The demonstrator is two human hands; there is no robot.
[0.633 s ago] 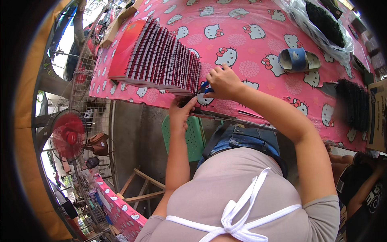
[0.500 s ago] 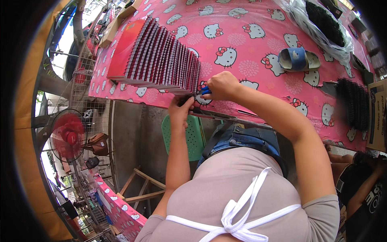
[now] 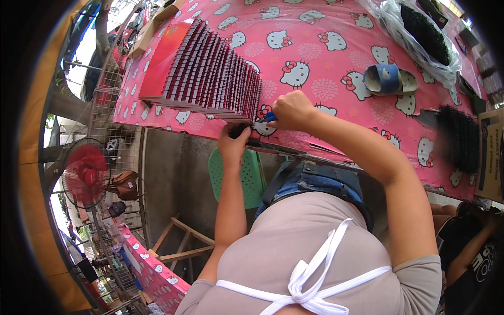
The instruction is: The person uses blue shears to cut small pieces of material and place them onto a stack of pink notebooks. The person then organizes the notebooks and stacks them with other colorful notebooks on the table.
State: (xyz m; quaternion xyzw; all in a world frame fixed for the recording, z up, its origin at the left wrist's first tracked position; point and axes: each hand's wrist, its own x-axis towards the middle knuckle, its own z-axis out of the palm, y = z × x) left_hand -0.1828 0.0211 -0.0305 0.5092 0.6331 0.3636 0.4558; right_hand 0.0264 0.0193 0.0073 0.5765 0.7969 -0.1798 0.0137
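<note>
A row of red spiral-bound notebooks [image 3: 210, 79] stands leaning together at the table's near left edge, their wire bindings facing up and right. My right hand [image 3: 294, 109] is closed round the blue handles of pliers [image 3: 269, 117], whose metal jaws point left to the near end of the row. My left hand [image 3: 232, 144] is curled at the table edge just below that end, thumb and fingers closing round something dark. What it grips there is too small and shadowed to make out.
The pink patterned tablecloth [image 3: 315, 73] is torn near its front edge. A blue sandal [image 3: 383, 79], black coils [image 3: 458, 137], a plastic bag of black coils [image 3: 425, 31] and a cardboard box [image 3: 491, 152] lie right. Below are a green stool [image 3: 236, 178] and a fan [image 3: 86, 173].
Hands and pliers stay at the notebooks' near end, with only a slight shift of the right hand and pliers. The view has tilted a little.
</note>
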